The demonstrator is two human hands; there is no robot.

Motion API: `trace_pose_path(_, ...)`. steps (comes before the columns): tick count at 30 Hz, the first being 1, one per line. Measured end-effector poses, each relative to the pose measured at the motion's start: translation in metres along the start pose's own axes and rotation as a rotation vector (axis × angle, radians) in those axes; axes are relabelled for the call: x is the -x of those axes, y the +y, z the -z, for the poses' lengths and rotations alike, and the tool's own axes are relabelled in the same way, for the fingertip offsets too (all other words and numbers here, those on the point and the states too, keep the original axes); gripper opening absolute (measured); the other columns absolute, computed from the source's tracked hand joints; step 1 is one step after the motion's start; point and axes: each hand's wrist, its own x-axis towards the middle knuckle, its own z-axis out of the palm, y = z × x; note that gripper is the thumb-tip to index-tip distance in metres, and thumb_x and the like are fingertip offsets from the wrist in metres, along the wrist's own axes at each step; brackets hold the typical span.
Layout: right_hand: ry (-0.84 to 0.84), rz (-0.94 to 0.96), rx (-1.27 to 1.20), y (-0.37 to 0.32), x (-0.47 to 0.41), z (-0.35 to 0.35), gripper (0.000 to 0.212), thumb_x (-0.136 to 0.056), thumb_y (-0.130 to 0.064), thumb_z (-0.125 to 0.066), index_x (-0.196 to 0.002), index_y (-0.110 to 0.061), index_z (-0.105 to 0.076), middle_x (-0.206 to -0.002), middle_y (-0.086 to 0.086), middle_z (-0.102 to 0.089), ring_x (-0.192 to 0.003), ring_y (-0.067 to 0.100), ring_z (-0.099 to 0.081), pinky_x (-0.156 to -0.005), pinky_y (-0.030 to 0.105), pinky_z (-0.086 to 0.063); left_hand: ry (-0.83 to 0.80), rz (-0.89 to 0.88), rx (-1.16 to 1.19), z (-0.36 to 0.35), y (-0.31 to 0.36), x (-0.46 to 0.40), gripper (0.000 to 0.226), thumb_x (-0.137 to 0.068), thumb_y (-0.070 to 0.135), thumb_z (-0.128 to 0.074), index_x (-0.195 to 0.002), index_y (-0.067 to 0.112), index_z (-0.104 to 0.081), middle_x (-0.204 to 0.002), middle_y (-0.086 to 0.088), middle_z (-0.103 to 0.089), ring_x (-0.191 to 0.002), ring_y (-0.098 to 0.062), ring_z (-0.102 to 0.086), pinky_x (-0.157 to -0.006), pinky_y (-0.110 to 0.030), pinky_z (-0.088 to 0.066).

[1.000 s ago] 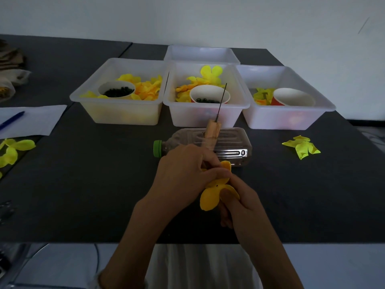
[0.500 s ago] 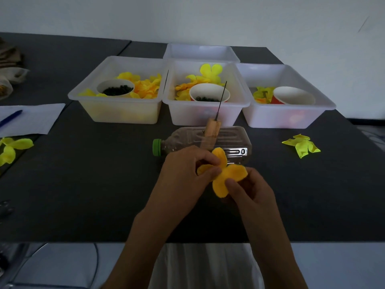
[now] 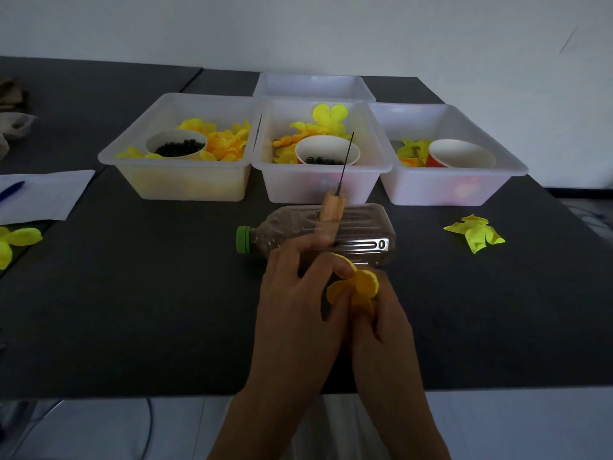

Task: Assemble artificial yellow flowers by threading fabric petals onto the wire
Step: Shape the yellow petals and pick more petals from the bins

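I see three clear bins (image 3: pixel 185 180) lined along the desk's (image 3: pixel 132 310) far edge, petals within reach, with a bottle (image 3: pixel 358 227) lying before them propping a wooden-handled wire (image 3: pixel 346 161) upward for threading. Near the front edge my left hand (image 3: pixel 298 303) and right hand (image 3: pixel 381 323) both pinch an orange-yellow petal (image 3: pixel 361 287) between curled fingertips — its centre hole is hidden.

The setting is a craft assembly workstation in a plain room. A dark table (image 3: pixel 132 310) stands against a bare white wall (image 3: pixel 298 28). On the table, translucent plastic bins (image 3: pixel 185 184) stand side by side, holding sorted yellow fabric petals (image 3: pixel 229 144) and paper cups (image 3: pixel 326 149) of small black parts. Left of the bins lie paper (image 3: pixel 39 197) and a pen (image 3: pixel 11 190).
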Motion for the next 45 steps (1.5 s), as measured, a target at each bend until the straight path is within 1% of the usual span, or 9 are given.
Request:
trace_pose_path(6, -0.048, 0.121, -0.127, -0.008, 0.004, 0.003, 0.037, -0.098, -0.002, -0.043, -0.103, -0.038, -0.052, -0.088, -0.038, -0.064, -0.084, -0.011, -0.063, -0.067, 0.005, -0.047, -0.017, -0.116, 0.128, 0.003, -0.002, -0.003, 0.033, -0.086, 0.041, -0.057, -0.102, 0.016, -0.072, -0.118, -0.003, -0.065, -0.110, -0.019, -0.061, -0.091, -0.047, -0.053)
trace_pose_path(9, -0.122, 0.071, -0.135, -0.009, 0.004, 0.010, 0.037, -0.098, -0.006, -0.041, -0.102, -0.041, -0.054, -0.091, -0.028, -0.066, -0.084, -0.008, -0.063, -0.070, 0.014, -0.051, -0.065, -0.085, 0.155, 0.007, -0.001, -0.006, 0.036, -0.083, 0.049, -0.057, -0.102, 0.022, -0.071, -0.111, 0.010, -0.064, -0.104, -0.009, -0.060, -0.090, -0.032, -0.051)
trace_pose_path(11, -0.168, 0.035, -0.098, -0.010, 0.004, 0.014, 0.033, -0.099, -0.010, -0.041, -0.102, -0.040, -0.054, -0.081, -0.016, -0.066, -0.068, -0.004, -0.060, -0.063, 0.015, -0.047, -0.065, -0.057, 0.134, 0.010, -0.001, -0.008, 0.035, -0.080, 0.054, -0.058, -0.098, 0.028, -0.070, -0.105, 0.017, -0.060, -0.100, -0.004, -0.057, -0.088, -0.021, -0.046)
trace_pose_path(14, -0.236, 0.058, -0.124, -0.012, 0.004, 0.019, 0.030, -0.100, -0.010, -0.041, -0.104, -0.033, -0.060, -0.064, -0.017, -0.061, -0.053, -0.002, -0.054, -0.049, 0.011, -0.040, -0.113, 0.022, 0.190, 0.016, -0.001, -0.012, 0.027, -0.075, 0.060, -0.067, -0.091, 0.039, -0.066, -0.096, 0.022, -0.062, -0.096, 0.000, -0.057, -0.088, -0.024, -0.047)
trace_pose_path(21, -0.400, 0.045, -0.232, -0.013, 0.002, 0.029, 0.030, -0.098, -0.006, -0.042, -0.107, -0.025, -0.065, -0.054, -0.019, -0.058, -0.047, -0.003, -0.052, -0.046, 0.008, -0.038, -0.152, 0.089, 0.300, 0.021, -0.001, -0.017, 0.014, -0.073, 0.033, -0.081, -0.084, 0.026, -0.077, -0.089, 0.013, -0.068, -0.091, -0.007, -0.062, -0.084, -0.043, -0.050)
trace_pose_path(28, -0.475, -0.019, -0.284, -0.017, 0.001, 0.037, 0.041, -0.097, -0.012, -0.044, -0.076, -0.038, -0.069, -0.047, -0.008, -0.049, -0.039, 0.001, -0.041, -0.041, 0.012, -0.033, -0.178, 0.096, 0.364, 0.019, -0.001, -0.016, 0.011, -0.072, 0.030, -0.080, -0.082, 0.029, -0.075, -0.085, 0.014, -0.068, -0.087, -0.008, -0.063, -0.080, -0.035, -0.052)
trace_pose_path(36, -0.491, -0.031, -0.295, -0.018, 0.001, 0.042, 0.052, -0.098, -0.011, -0.040, -0.069, -0.043, -0.069, -0.045, -0.007, -0.043, -0.039, 0.001, -0.036, -0.039, 0.015, -0.032, -0.193, 0.097, 0.336, 0.017, 0.002, -0.016, 0.010, -0.075, 0.028, -0.080, -0.083, 0.028, -0.075, -0.088, 0.012, -0.068, -0.091, -0.009, -0.061, -0.084, -0.043, -0.050)
trace_pose_path(42, -0.484, -0.024, -0.281, -0.020, 0.001, 0.041, 0.028, -0.084, -0.036, -0.047, -0.064, -0.041, -0.066, -0.047, -0.008, -0.043, -0.040, 0.001, -0.035, -0.040, 0.015, -0.031, -0.196, 0.088, 0.302, 0.017, 0.004, -0.016, 0.010, -0.075, 0.031, -0.080, -0.083, 0.029, -0.075, -0.088, 0.013, -0.067, -0.091, -0.012, -0.061, -0.082, -0.046, -0.050)
trace_pose_path(45, -0.485, -0.037, -0.291, -0.018, 0.001, 0.042, 0.030, -0.086, -0.032, -0.046, -0.067, -0.040, -0.067, -0.046, -0.008, -0.044, -0.039, 0.001, -0.036, -0.040, 0.014, -0.031, -0.214, 0.096, 0.307, 0.017, 0.005, -0.016, 0.010, -0.075, 0.032, -0.078, -0.083, 0.029, -0.075, -0.089, 0.013, -0.066, -0.092, -0.011, -0.060, -0.084, -0.045, -0.050)
